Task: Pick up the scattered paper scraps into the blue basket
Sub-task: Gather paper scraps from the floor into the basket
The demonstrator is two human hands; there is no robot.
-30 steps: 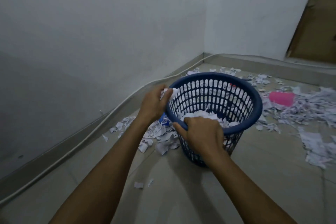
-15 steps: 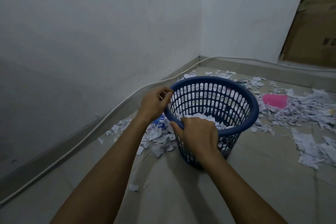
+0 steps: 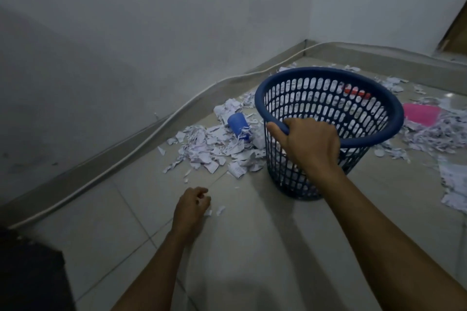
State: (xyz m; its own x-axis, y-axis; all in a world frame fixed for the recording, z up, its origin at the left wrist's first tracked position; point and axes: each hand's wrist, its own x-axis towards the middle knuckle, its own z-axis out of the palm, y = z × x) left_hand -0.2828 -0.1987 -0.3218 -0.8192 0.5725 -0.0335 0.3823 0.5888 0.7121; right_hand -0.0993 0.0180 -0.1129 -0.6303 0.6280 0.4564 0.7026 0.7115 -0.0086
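Blue plastic, the basket (image 3: pixel 328 131) stands on the tiled floor (image 3: pixel 265 247) near the corner of the room, tipped a little toward the person. The right hand (image 3: pixel 307 145) grasps its near rim, fingers curled over the edge and thumb outside. White paper shows through the slotted wall low in the basket.

The left hand (image 3: pixel 193 206) is down at the floor in front of the basket and well apart from it, fingers curled together over two small paper scraps (image 3: pixel 217 210) that lie just beside the fingertips. Whether it already pinches a scrap I cannot tell.

A heap of torn paper scraps (image 3: pixel 214 149) lies on the floor just left of the basket, with a small blue cup (image 3: pixel 238 122) on its side among them. More scraps (image 3: pixel 434 134) spread out to the right of the basket, around a pink lid (image 3: pixel 420 113). A white cable (image 3: pixel 121 159) runs along the foot of the wall (image 3: pixel 151 20).
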